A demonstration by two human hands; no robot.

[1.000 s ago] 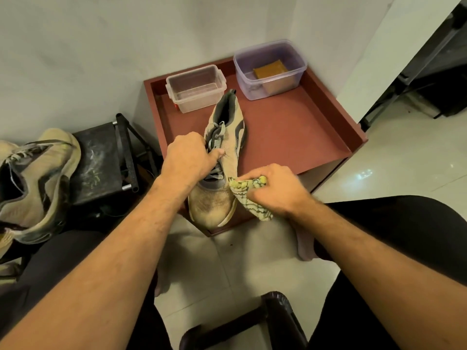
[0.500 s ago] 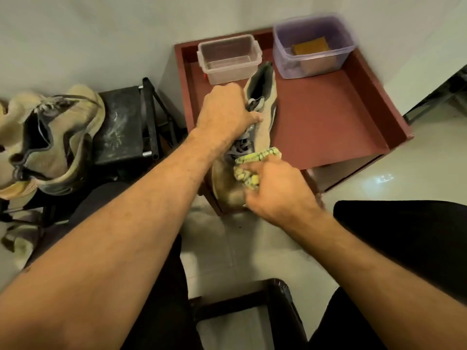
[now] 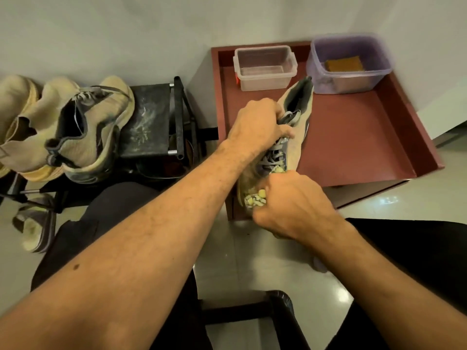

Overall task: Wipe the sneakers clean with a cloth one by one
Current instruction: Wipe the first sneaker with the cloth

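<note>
left hand (image 3: 257, 125) fingers curled round sneaker (image 3: 294, 137) laces | right hand (image 3: 290, 205) pinching cloth (image 3: 255, 199), now moved onto toe | toe wipe underway

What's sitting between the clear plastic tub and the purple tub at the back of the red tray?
In the head view, the heel end of the sneaker pokes into the gap between the clear tub and the purple tub.

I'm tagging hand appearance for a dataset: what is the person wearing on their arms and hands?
Nothing shows: the left hand and right hand are gloveless, with no rings, watch or bracelet visible. Both forearms are bare, no sleeves in view. A small dark mark sits on the left forearm.
</note>
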